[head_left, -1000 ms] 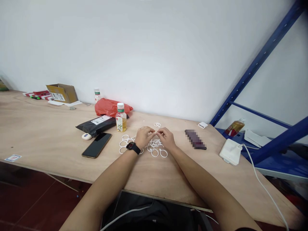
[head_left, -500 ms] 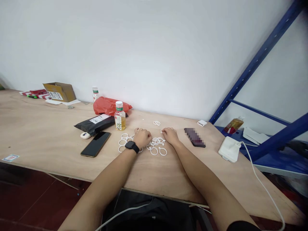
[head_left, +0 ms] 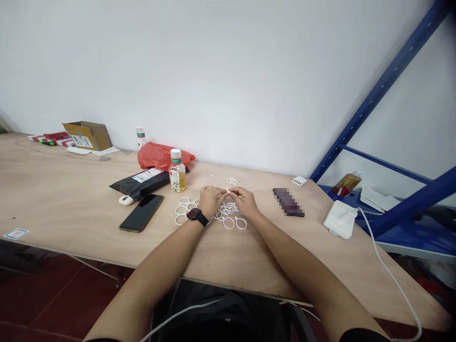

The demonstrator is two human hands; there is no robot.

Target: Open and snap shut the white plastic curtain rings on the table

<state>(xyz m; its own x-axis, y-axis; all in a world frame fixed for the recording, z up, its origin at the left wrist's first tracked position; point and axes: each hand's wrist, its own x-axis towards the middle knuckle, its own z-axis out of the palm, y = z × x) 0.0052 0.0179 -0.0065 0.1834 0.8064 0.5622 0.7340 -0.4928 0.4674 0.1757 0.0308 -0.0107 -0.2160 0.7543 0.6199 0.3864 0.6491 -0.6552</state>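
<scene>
Both my hands meet above a scatter of several white plastic rings (head_left: 235, 222) on the wooden table (head_left: 71, 199). My left hand (head_left: 211, 200), with a black watch on its wrist, pinches its fingertips together against those of my right hand (head_left: 245, 201). A small white ring piece shows between the fingertips of both hands. More white rings (head_left: 182, 209) lie to the left of my left hand, and a small cluster of rings (head_left: 232, 181) lies just beyond my fingers.
A black phone (head_left: 142, 213), a black parcel bag (head_left: 140, 183), a bottle of yellow drink (head_left: 177, 177) and a red bag (head_left: 162, 156) lie to the left. A dark blurred object (head_left: 288, 202), a white charger (head_left: 341, 220) with cable and blue shelving (head_left: 409, 204) are to the right.
Half a second ago my hands were apart and resting on the table among the rings. They have come together again, fingertips pinching a white ring piece.
</scene>
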